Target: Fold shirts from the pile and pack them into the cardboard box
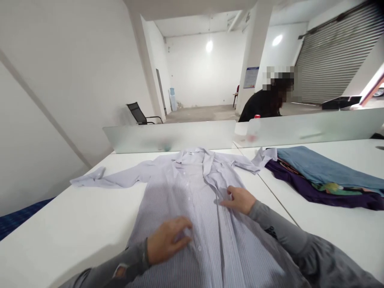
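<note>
A pale lilac striped shirt lies front side up on the white table, collar at the far end and sleeves spread to both sides. Its front is undone, with buttons visible down the left panel. My left hand, slightly blurred, hovers over that panel, thumb and fingers apart around nothing. Beside the edge of the shirt's right panel is my right hand, its thumb and index finger spread. I see no cloth between those fingers; whether the fingertips touch the shirt is unclear.
Folded garments, blue denim over dark purple cloth, lie to the right. A frosted divider runs along the table's far edge. Beyond it are a person in black and an office chair. A seam crosses the tabletop.
</note>
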Demonstrator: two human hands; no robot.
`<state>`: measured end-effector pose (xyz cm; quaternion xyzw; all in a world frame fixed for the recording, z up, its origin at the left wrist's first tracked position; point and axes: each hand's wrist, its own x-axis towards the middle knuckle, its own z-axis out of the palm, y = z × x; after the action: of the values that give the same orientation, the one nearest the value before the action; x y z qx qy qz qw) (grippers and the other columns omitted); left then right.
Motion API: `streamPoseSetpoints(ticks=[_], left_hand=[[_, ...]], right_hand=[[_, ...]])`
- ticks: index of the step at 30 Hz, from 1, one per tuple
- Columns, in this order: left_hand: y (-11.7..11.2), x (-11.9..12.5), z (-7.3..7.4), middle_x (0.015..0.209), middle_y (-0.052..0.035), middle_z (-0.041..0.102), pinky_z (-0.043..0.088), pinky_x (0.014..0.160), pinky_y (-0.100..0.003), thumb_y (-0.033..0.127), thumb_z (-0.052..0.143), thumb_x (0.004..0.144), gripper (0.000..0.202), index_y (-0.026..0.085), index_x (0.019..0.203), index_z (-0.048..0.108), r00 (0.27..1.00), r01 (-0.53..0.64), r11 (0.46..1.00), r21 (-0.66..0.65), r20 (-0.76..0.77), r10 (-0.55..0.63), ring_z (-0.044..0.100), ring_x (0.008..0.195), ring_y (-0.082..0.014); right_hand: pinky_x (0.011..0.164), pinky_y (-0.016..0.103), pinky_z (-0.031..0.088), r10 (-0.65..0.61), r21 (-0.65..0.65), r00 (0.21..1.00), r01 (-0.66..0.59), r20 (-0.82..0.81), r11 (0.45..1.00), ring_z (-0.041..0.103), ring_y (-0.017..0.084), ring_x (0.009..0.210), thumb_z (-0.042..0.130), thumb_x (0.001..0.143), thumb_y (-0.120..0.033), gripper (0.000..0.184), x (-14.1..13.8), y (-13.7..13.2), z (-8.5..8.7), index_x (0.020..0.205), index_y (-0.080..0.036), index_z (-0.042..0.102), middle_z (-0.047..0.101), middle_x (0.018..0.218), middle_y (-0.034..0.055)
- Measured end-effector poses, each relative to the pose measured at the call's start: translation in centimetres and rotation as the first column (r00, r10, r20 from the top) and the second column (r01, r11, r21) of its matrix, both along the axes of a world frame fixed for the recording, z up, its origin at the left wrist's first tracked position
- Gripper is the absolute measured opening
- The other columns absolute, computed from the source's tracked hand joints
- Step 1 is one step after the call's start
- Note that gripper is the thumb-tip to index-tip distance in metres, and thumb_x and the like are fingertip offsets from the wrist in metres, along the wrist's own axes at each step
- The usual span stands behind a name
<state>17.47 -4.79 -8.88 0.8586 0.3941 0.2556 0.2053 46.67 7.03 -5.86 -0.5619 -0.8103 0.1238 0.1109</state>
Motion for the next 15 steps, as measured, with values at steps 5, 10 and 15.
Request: streamPoseSetpoints(ticks=[5,10,15], left_hand=[[12.2,3.0,1.7,0.094,-0.0067,0.062,0.051,0.075,-0.031,0.037,0.041,0.094,0.022,0.018,0.096,0.053,0.898,-0.437,0.896,0.081,-0.024,0.440,0.062,0.083,-0.0178],[22.5,9.2,1.4,0.118,-0.0175,0.056,0.045,0.093,-0.036,0.039,0.047,0.093,0.035,0.012,0.115,0.051,0.830,-0.500,0.848,0.178,-0.183,0.527,0.057,0.110,-0.0254],[29.2,13.6,-0.3,0.119,-0.0228,0.056,0.044,0.095,-0.039,0.025,0.057,0.088,0.034,0.006,0.116,0.053,0.758,-0.587,0.804,0.095,-0.282,0.588,0.056,0.114,-0.0296]], right_hand=[[0.061,0.027,0.028,-0.011,0.096,1.000,0.010,0.004,0.995,0.059,0.017,0.072,0.046,0.082,-0.016,0.014,-4.7,1.9,-4.2,0.089,-0.017,0.058,0.066,0.078,0.0051],[0.062,0.028,0.026,0.148,0.129,0.988,-0.143,-0.032,0.981,0.060,0.017,0.076,0.041,0.084,-0.016,0.018,-6.3,1.0,-5.6,0.093,-0.018,0.057,0.068,0.086,0.0056],[0.065,0.028,0.028,0.221,0.077,0.975,-0.219,-0.027,0.973,0.060,0.017,0.082,0.042,0.083,-0.014,0.021,-5.8,1.2,-6.3,0.097,-0.018,0.057,0.067,0.093,0.0054]])
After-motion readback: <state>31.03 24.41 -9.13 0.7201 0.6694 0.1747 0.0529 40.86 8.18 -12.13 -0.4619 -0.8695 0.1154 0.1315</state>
